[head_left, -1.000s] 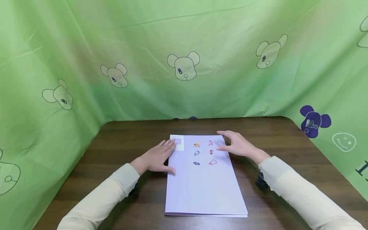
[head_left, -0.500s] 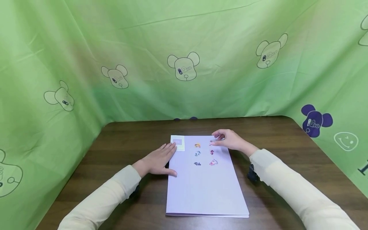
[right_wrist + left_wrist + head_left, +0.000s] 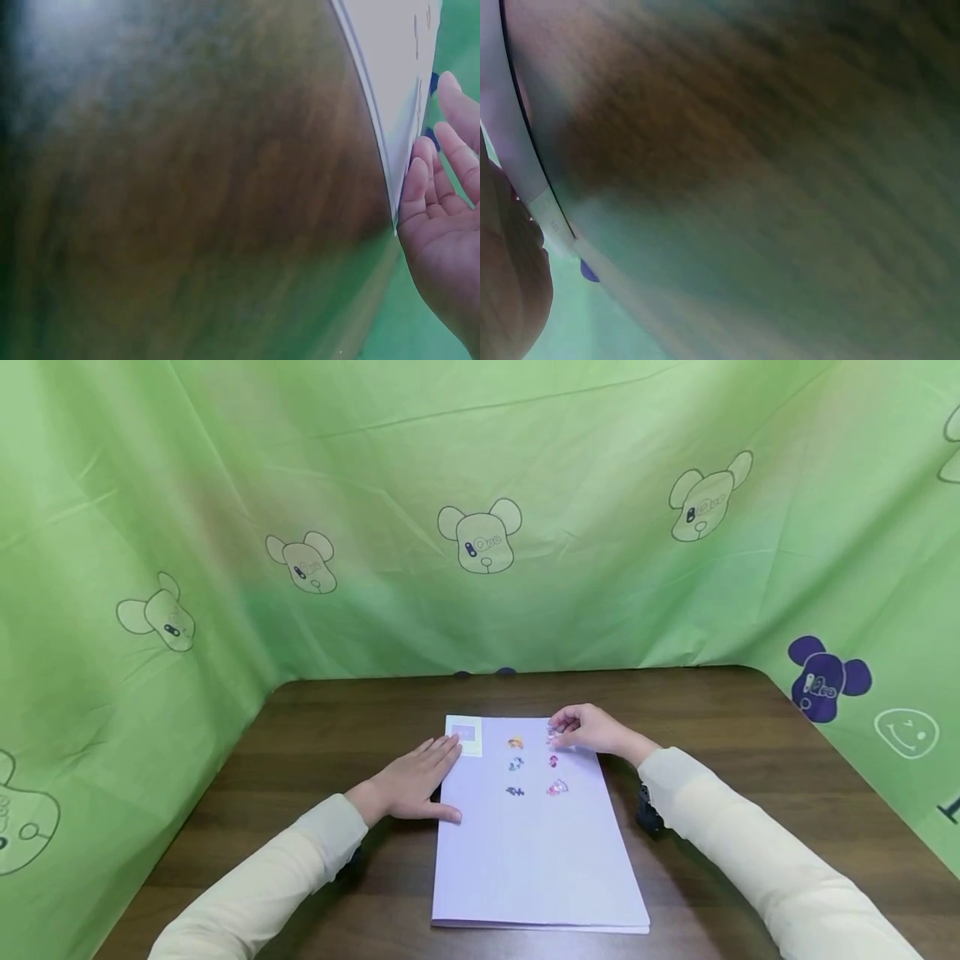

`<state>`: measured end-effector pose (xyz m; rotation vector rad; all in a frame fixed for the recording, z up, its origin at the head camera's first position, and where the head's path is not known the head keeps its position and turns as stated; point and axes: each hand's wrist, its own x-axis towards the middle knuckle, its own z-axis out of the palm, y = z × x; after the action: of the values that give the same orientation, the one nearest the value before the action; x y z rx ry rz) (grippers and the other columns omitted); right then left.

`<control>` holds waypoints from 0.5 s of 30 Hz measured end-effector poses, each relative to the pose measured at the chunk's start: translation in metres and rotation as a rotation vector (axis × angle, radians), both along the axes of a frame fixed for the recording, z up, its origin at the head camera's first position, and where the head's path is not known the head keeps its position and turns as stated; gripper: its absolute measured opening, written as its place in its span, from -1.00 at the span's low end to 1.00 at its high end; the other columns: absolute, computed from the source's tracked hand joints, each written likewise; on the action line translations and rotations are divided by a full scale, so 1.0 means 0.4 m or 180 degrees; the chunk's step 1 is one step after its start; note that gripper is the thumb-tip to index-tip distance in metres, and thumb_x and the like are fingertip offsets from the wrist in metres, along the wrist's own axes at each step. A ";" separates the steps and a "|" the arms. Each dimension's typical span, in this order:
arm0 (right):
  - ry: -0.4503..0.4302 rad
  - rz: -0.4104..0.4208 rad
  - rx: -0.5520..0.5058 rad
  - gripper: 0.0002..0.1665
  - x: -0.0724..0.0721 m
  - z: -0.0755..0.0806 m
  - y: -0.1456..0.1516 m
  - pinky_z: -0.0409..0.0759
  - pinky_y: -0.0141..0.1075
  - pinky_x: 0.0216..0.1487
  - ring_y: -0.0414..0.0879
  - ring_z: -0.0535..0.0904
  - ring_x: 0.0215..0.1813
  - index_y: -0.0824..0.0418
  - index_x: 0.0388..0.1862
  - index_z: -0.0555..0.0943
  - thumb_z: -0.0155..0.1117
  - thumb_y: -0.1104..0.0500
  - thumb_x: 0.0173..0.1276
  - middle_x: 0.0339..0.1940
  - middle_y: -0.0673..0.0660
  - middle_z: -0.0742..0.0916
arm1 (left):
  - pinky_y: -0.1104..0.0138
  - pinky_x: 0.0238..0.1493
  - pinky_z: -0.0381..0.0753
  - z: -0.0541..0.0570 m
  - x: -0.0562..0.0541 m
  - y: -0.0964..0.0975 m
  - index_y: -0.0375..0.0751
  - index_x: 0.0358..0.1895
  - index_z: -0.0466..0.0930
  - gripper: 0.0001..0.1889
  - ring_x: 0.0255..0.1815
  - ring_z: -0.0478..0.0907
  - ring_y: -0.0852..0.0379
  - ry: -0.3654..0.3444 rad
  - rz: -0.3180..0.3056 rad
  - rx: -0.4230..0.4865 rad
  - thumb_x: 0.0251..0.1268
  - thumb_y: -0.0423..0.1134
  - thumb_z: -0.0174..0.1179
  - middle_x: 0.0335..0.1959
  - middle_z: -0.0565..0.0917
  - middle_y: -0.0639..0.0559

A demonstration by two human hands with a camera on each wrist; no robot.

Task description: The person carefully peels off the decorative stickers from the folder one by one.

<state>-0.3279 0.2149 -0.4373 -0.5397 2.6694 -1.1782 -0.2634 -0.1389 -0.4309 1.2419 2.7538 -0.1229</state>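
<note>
A stack of large white sheets [image 3: 536, 860] lies on the table, with several small cartoon pictures in two columns on its upper part. My left hand [image 3: 412, 783] rests flat on the left edge, fingertips at a pale square label [image 3: 471, 746] in the far left corner. At the far right, my right hand [image 3: 594, 731] bends over the top picture of the right column, partly hiding it. Its thumb and forefinger stand apart on either side of that picture. In the right wrist view the fingers [image 3: 452, 202] are loosely bent at the sheet's edge [image 3: 375, 112].
Brown wood-grain table [image 3: 315, 718] surrounds the sheets. A green printed cloth [image 3: 480, 627] hangs behind the table and along both sides. Dark wrist straps [image 3: 648, 814] show under the light sleeves [image 3: 750, 843].
My right hand has moved left from the sheet's right edge onto the top right picture, its thumb and fingers drawing closer together. My left hand has stayed in place.
</note>
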 end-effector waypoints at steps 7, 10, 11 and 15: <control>-0.0003 -0.0019 0.0093 -0.65 -0.003 -0.008 -0.002 0.44 -0.30 -0.21 -0.07 0.45 -0.24 0.33 -0.06 0.64 0.46 0.21 0.21 -0.32 0.08 0.60 | 0.19 0.49 -0.22 -0.004 -0.003 0.002 -0.28 0.55 -0.21 0.17 0.56 -0.31 0.03 -0.0001 0.0020 -0.0063 0.14 0.60 -0.25 0.58 -0.21 -0.13; 0.0029 0.0001 0.0150 -0.66 -0.006 -0.007 -0.006 0.43 -0.29 -0.20 -0.07 0.45 -0.25 0.32 -0.08 0.64 0.47 0.21 0.21 -0.34 0.07 0.59 | 0.19 0.49 -0.21 -0.003 -0.004 0.002 -0.29 0.55 -0.20 0.17 0.56 -0.30 0.02 0.0008 0.0012 -0.0065 0.14 0.61 -0.26 0.58 -0.20 -0.13; 0.0054 0.0029 0.0169 -0.67 -0.008 -0.005 -0.008 0.43 -0.28 -0.20 -0.07 0.45 -0.25 0.33 -0.09 0.63 0.46 0.21 0.21 -0.34 0.07 0.58 | 0.20 0.48 -0.22 -0.003 -0.004 0.002 -0.28 0.55 -0.21 0.17 0.56 -0.30 0.02 0.0005 0.0014 -0.0073 0.13 0.61 -0.26 0.58 -0.21 -0.13; 0.0101 0.0066 0.0214 -0.70 -0.011 -0.007 -0.012 0.43 -0.26 -0.18 -0.07 0.44 -0.26 0.32 -0.12 0.61 0.45 0.23 0.21 -0.36 0.08 0.57 | 0.20 0.48 -0.21 -0.004 -0.001 0.001 -0.29 0.55 -0.19 0.18 0.57 -0.30 0.01 -0.0007 0.0013 -0.0064 0.12 0.62 -0.28 0.58 -0.20 -0.14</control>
<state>-0.3322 0.2100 -0.4400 -0.5782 2.7122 -1.0790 -0.2639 -0.1385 -0.4326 1.2307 2.7462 -0.1485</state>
